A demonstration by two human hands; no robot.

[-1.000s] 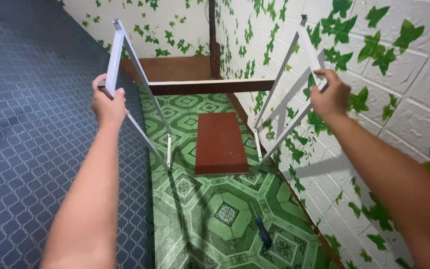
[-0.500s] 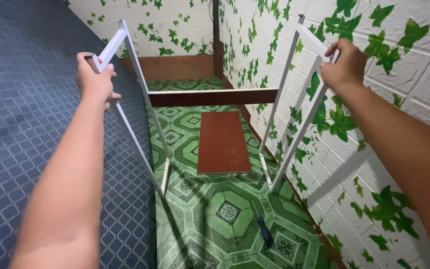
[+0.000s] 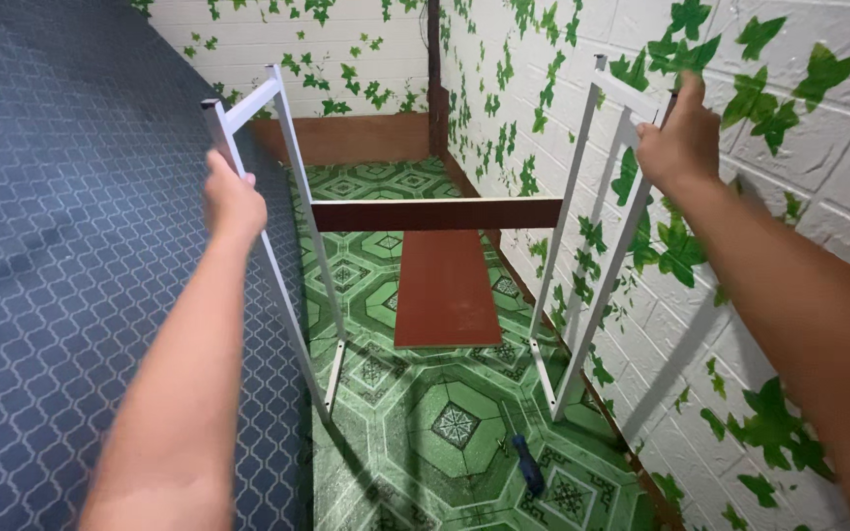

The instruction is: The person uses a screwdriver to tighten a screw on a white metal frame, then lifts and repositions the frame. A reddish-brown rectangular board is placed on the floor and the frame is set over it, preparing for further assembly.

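left hand (image 3: 234,202): clamped round the near upright of the left white metal leg frame (image 3: 292,246), just under its top corner; arm stretched out straight.
right hand (image 3: 679,146): closed on the top of the right white metal leg frame (image 3: 582,246), fingers wrapped over the upper bar, close to the wall.
hands: well apart, one per frame, both gripping.
frames: both upright, slightly tilted, feet down on the floor; the two stand either side of the dark brown wooden crossbar (image 3: 437,213), which runs level between them at mid height.
brown board (image 3: 447,288): flat rectangular wooden panel lying on the floor, between the frames, beyond the crossbar.
floor (image 3: 464,442): green patterned tiles.
blue-handled tool (image 3: 528,464): lies on the tiles near the right frame's feet; kind too small to tell.
wall (image 3: 789,246): white brick pattern with green leaves, right side and far end.
blue patterned surface (image 3: 51,246): fills the left side, beside the left frame.
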